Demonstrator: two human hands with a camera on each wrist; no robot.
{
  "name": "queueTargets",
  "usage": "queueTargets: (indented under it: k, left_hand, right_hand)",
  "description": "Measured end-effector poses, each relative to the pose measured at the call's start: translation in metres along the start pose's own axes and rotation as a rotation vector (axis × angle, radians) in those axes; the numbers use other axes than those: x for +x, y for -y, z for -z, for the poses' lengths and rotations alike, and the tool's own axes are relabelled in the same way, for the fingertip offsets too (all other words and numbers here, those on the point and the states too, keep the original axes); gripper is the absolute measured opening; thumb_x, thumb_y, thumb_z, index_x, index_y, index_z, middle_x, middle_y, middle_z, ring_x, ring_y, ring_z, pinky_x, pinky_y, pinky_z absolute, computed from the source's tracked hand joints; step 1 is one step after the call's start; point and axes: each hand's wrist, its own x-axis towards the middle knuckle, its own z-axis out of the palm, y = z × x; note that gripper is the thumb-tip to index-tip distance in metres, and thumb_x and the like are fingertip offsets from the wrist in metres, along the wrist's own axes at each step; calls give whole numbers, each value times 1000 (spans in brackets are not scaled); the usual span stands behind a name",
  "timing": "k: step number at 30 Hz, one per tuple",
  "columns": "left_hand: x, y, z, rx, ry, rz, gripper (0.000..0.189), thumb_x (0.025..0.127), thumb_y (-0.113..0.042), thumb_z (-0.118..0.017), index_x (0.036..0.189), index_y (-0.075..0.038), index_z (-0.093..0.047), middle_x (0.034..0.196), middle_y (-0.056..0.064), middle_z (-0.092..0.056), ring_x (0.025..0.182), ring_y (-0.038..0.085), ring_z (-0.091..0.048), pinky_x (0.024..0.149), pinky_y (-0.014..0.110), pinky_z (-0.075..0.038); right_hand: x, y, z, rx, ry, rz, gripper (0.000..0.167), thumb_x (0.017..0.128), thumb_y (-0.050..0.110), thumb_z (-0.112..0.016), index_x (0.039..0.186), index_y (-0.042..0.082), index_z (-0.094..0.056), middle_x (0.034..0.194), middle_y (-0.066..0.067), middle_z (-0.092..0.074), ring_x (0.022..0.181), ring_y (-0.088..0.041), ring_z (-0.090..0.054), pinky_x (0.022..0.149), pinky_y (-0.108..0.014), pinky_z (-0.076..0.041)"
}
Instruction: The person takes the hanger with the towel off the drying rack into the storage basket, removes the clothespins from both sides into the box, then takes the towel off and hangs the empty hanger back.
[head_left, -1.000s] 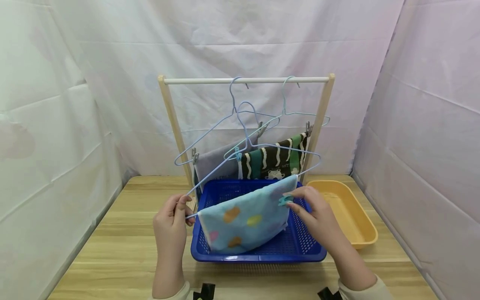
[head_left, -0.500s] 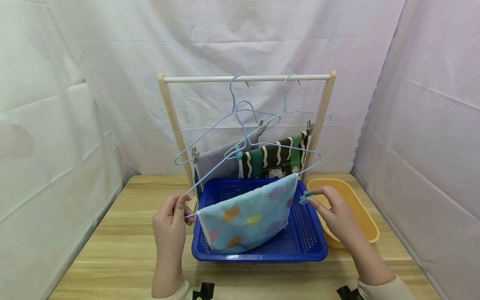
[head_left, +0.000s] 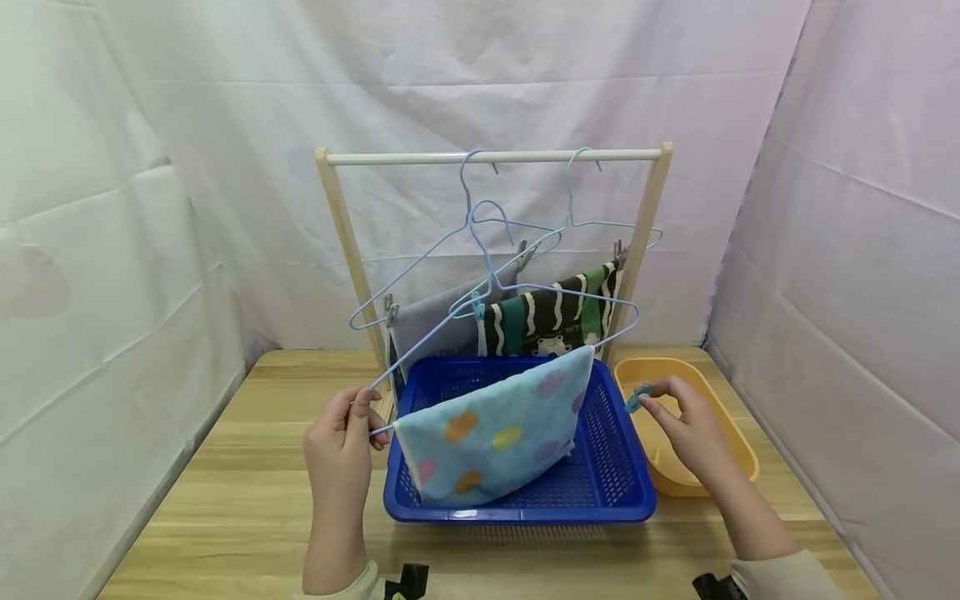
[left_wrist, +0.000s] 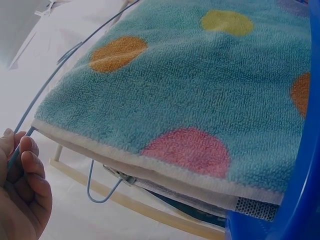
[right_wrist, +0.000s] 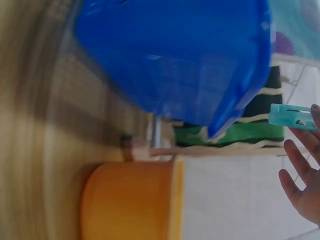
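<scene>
My left hand [head_left: 345,442] grips the left end of a blue wire hanger [head_left: 431,333], fingers curled round the wire. Over its lower bar hangs a light-blue towel [head_left: 487,437] with coloured spots, slanting above the blue basket [head_left: 517,517]; in the left wrist view the white hem of the towel [left_wrist: 175,85] lies close to my fingers. Between thumb and index finger my right hand [head_left: 693,433] pinches a teal clothespin [head_left: 637,398], held over the left side of the yellow tray [head_left: 738,442]. The right wrist view shows the clothespin [right_wrist: 295,116] apart from the towel.
Behind the basket stands a rack with a white rail [head_left: 412,159] and wooden posts. Two hangers on it carry a grey towel [head_left: 435,329] and a green-and-brown patterned towel [head_left: 555,312], clipped with pegs. A small yellow piece [head_left: 657,456] lies in the tray.
My right hand has moved right with the clothespin, away from the spotted towel to over the yellow tray. The left hand and the hanger have barely moved.
</scene>
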Motion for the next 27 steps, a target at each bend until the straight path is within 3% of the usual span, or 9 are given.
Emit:
queueTargets:
  k: [9, 17, 27]
  left_hand:
    - [-1, 0, 1, -3, 0, 8, 20, 101, -11, -55, 89, 2, -64, 57, 6, -58, 46, 9, -54, 46, 17, -50]
    - [-2, 0, 2, 12, 6, 25, 22, 102, -12, -53, 89, 2, -63, 56, 7, -58, 45, 8, -54, 45, 17, -50]
    - [-2, -1, 3, -13, 24, 29, 20, 101, -11, -55, 88, 3, -63, 57, 6, -57, 46, 9, -54, 45, 18, -50]
  right_hand:
    - [-5, -31, -3, 3, 5, -59, 13, 98, 19, -62, 97, 6, -59, 96, -9, -63, 105, -31, -55, 88, -58, -46]
    - [-9, -46, 2, -59, 30, -129, 19, 100, 25, -58, 103, 6, -58, 97, -9, -62, 101, -27, -56, 80, -41, -47]
    - [-13, -59, 5, -116, 36, -177, 23, 100, 26, -58, 105, 4, -57, 95, -10, -62, 92, -25, -56, 71, -32, -45]
